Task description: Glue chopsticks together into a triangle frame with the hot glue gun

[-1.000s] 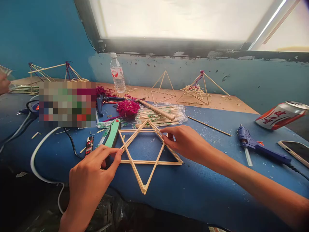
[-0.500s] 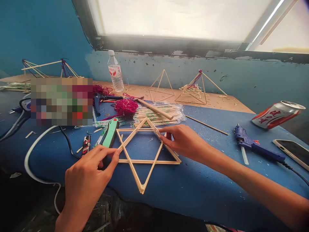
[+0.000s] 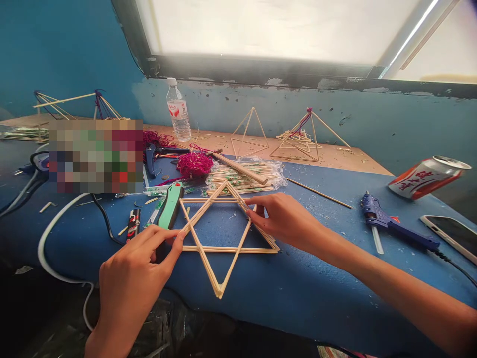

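A six-pointed star frame of pale wooden sticks, two overlapping triangles, rests near the front of the blue tabletop. With thumb and forefinger, my left hand pinches the star's left side where sticks cross. On the upper right side, my right hand grips the sticks between thumb and fingers; the fingertips partly cover that joint. Just behind my left hand lies a green and black utility knife. Close by is a dark, patterned cylinder, perhaps a lighter or battery.
A blue glue gun, a phone and a tilted can are at right. Behind the star lie bagged sticks, a hammer and magenta yarn. Stick pyramids and a bottle stand farther back. Cables cross the left.
Almost nothing differs. Both hands keep the same hold on the star frame, and my left hand has shifted only very slightly.
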A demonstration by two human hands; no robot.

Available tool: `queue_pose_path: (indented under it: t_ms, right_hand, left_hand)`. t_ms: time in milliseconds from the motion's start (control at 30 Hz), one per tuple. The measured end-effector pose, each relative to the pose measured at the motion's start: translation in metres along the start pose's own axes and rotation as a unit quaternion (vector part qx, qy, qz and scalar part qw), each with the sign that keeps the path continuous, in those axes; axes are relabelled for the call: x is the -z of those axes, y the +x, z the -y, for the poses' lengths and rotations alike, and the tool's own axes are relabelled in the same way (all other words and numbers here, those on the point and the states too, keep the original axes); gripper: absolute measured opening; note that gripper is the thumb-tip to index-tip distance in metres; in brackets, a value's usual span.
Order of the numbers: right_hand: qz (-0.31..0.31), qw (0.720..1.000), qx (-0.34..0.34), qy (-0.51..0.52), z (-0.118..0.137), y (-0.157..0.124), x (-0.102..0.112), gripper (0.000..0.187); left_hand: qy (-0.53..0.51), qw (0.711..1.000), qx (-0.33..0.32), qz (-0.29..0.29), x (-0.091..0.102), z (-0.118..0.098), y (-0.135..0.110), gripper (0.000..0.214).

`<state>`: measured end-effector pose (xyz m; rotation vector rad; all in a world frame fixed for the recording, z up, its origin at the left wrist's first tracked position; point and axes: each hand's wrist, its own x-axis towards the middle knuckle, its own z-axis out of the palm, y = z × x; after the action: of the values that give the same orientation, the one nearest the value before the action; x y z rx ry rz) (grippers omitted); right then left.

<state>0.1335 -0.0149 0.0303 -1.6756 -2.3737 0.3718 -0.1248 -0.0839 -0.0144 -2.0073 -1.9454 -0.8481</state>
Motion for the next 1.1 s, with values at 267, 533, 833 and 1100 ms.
queue_pose_path:
  t_ms: [267, 533, 833, 1100]
  right_hand:
    - [-0.003, 1.0, 0.003, -0.001, -0.0006, -0.0005, -0.0013, 0.024]
    - [0.005, 1.0, -0.009, 0.007, 0.0015, -0.0007, 0.0009, 0.025]
    - [-0.009, 1.0, 0.011, 0.005, -0.0003, -0.0004, -0.0002, 0.027]
    - [-0.012, 1.0, 0.011, -0.008, 0.001, -0.0013, 0.0011, 0.027]
  left_hand:
    - [-0.001, 1.0, 0.006, 0.002, -0.002, 0.0013, -0.002, 0.021]
    - [-0.002, 1.0, 0.007, 0.002, -0.0029, 0.0025, -0.0019, 0.022]
    - [0.006, 1.0, 0.016, 0.004, -0.0019, 0.0018, -0.0019, 0.027]
    - [0.007, 1.0, 0.017, 0.0, -0.0009, 0.0018, -0.0021, 0.029]
